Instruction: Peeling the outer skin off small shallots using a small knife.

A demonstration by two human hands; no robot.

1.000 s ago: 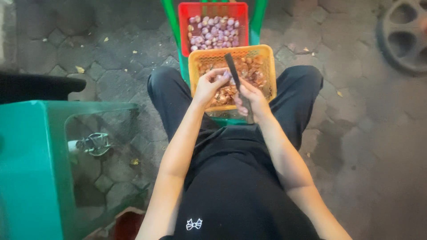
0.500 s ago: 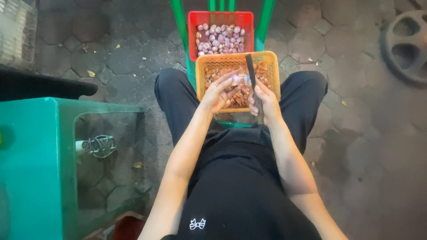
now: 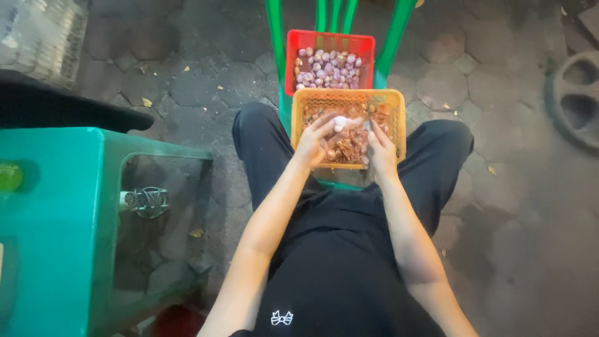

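While gripped: pale shallot [image 3: 339, 122], left hand [image 3: 314, 141].

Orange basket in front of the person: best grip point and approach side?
Probably the orange basket is best taken by its right rim, coming from the right and above. That edge is bare and raised; the left hand and right hand crowd the near side, and the red basket blocks the far side.

The orange plastic mesh basket [image 3: 397, 125] lies between the person's knees; the red plastic basket [image 3: 291, 62] sits just behind it; the green plastic stool [image 3: 56, 231] stands left.
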